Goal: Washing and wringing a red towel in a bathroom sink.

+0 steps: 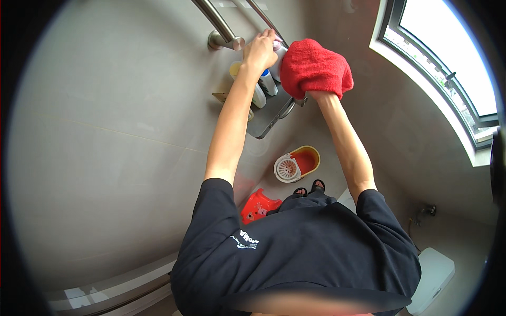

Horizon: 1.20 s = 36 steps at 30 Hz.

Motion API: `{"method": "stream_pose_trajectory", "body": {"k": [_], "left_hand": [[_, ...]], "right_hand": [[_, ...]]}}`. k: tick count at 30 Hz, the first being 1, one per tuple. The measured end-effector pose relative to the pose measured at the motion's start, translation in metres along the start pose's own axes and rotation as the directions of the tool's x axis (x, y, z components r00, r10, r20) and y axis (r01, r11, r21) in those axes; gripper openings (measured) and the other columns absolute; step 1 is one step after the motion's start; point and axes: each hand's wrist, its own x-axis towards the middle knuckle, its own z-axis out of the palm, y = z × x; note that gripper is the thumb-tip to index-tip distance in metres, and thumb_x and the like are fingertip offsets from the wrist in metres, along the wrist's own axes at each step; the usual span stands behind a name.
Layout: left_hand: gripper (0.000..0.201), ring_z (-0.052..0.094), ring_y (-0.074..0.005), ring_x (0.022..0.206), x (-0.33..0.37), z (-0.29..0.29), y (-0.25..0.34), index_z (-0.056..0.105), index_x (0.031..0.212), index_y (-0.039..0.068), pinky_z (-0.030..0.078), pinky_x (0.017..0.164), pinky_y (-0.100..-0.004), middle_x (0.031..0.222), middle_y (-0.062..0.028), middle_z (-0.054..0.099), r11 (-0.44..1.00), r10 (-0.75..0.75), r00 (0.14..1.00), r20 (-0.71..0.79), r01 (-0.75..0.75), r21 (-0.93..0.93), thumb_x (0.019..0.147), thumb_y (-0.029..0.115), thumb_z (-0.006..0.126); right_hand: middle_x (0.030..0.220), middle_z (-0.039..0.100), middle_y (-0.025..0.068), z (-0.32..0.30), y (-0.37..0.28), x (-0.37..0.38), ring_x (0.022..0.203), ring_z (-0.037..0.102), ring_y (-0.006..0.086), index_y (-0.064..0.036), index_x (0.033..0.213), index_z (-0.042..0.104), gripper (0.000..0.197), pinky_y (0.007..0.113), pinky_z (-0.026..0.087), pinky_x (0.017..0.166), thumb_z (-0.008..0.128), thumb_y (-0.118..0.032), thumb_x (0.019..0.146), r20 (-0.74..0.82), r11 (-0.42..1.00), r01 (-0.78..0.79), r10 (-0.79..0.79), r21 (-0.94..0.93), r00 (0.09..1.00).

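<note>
Up at the wall shelf, my left hand (260, 51) has its fingers bent at the pink top of a pale bottle (279, 59) and appears to grip it. A red terry cloth (315, 68) covers my right hand down to the wrist, just right of that bottle, so its fingers are hidden. Below my left hand, a white bottle with a blue cap (268, 83) and a pale bottle (259, 98) stand on the grey shelf (260, 125). A yellow-topped container (235, 69) is partly behind my left forearm.
A metal wall bar (217, 22) juts out above my left hand. On the floor below are a yellow-rimmed mop bucket (315, 154) with a white wringer basket (287, 168) and a red plastic stool (258, 205). A window (448, 58) is at right, a white toilet tank (433, 279) lower right.
</note>
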Motion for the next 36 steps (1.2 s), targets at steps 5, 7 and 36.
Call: {"method": "stream_pose_trajectory", "body": {"k": [5, 7, 36], "left_hand": [[0.062, 0.051, -0.0332, 0.123, 0.017, 0.012, 0.022, 0.043, 0.135, 0.002, 0.047, 0.099, -0.0420, 0.142, -0.0149, 0.045, 0.998, 0.014, 1.000, 0.016, -0.015, 0.064, 0.073, 0.003, 0.048], [0.056, 0.051, -0.0285, 0.125, 0.015, 0.014, 0.026, 0.046, 0.134, -0.001, 0.048, 0.098, -0.0393, 0.140, -0.0162, 0.048, 0.994, 0.002, 0.999, 0.054, -0.009, 0.111, 0.079, 0.007, 0.051], [0.048, 0.057, -0.0242, 0.106, -0.149, 0.041, 0.052, 0.043, 0.137, -0.001, 0.049, 0.087, -0.0382, 0.120, -0.0131, 0.056, 0.268, -0.488, 0.870, -0.071, 0.071, -0.961, 0.094, 0.019, 0.056]], "right_hand": [[0.097, 0.067, 0.0142, 0.064, 0.033, 0.010, 0.096, 0.063, 0.0318, -0.0107, 0.098, 0.064, 0.032, 0.041, 0.049, 0.080, 0.063, -0.037, 0.080, -0.230, 0.901, -0.018, 0.130, 0.434, 0.964], [0.101, 0.066, 0.0147, 0.069, 0.031, 0.010, 0.099, 0.061, 0.0320, -0.0105, 0.101, 0.063, 0.035, 0.040, 0.048, 0.084, 0.063, -0.040, 0.082, -0.182, 0.877, -0.033, 0.136, 0.480, 0.974], [0.103, 0.068, 0.0120, 0.097, 0.016, -0.044, 0.099, 0.064, 0.0264, -0.0073, 0.105, 0.066, 0.038, 0.036, 0.049, 0.086, 0.077, -0.029, 0.076, -0.263, 0.803, -0.181, 0.385, 0.568, 0.884]]}}
